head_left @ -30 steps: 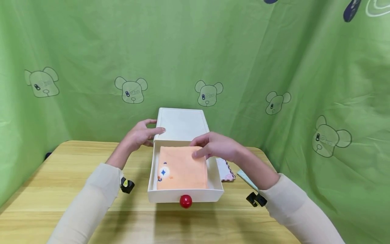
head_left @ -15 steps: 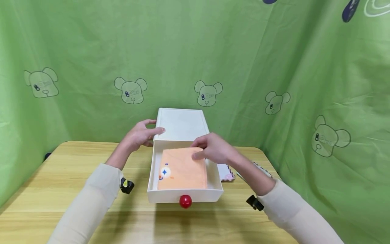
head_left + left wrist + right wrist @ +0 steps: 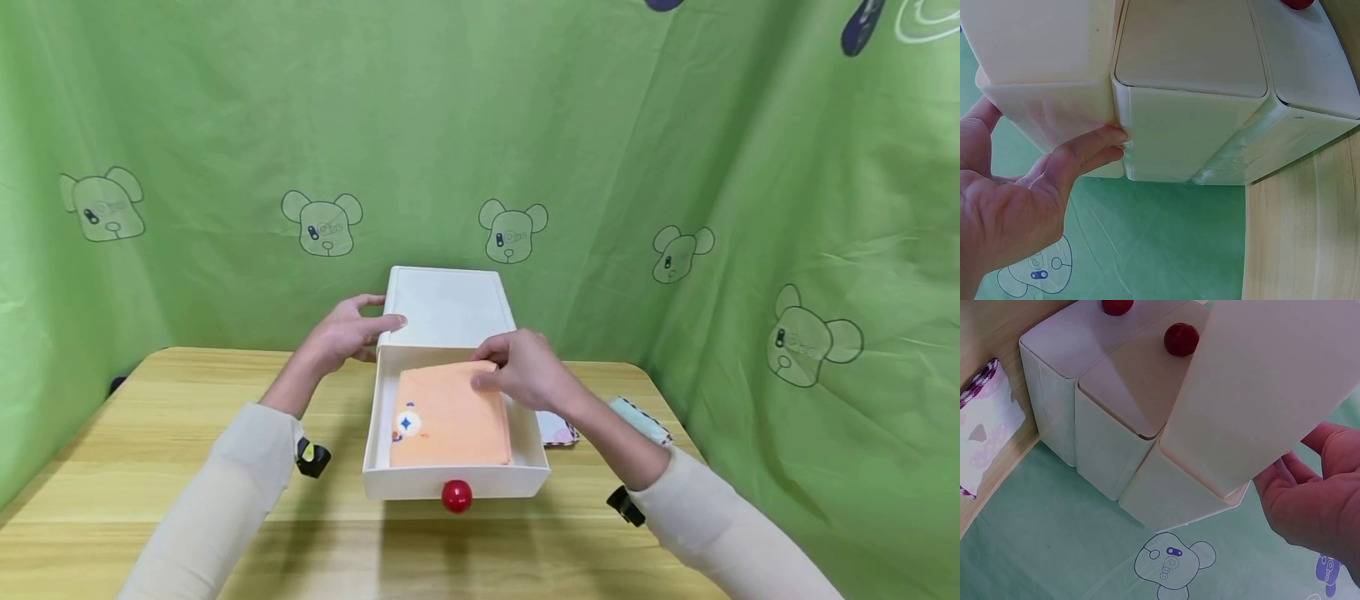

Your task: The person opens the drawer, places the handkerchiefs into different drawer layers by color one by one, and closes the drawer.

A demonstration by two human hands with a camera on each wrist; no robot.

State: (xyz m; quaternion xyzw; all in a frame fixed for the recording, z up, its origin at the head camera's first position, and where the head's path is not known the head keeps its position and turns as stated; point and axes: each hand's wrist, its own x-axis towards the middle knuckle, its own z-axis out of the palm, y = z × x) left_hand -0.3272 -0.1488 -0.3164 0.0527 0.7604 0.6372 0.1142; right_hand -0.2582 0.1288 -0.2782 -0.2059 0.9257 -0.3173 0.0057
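Observation:
A white drawer cabinet (image 3: 450, 308) stands on the table, its top drawer (image 3: 405, 483) pulled out, a round red knob (image 3: 457, 495) on the front. Inside lies a folded orange towel (image 3: 450, 425) with a small embroidered face at its left. My right hand (image 3: 531, 371) pinches the towel's far right corner, thumb on the near side; in the right wrist view the drawer wall hides its fingertips. On the cabinet's left side rests my left hand (image 3: 347, 332), thumb on the top near the front corner. Its fingertips touch the side wall in the left wrist view.
Below the open drawer are closed drawers (image 3: 1132, 394) with red knobs. Right of the cabinet lie a white cloth (image 3: 557, 429) with a braided edge and a pale green cloth (image 3: 641, 419). A green curtain (image 3: 420, 125) hangs close behind the wooden table (image 3: 300, 533).
The towel's left edge has shifted slightly right and its far edge now slants. My right forearm has swung left, exposing the pale green cloth. The left hand has stayed put.

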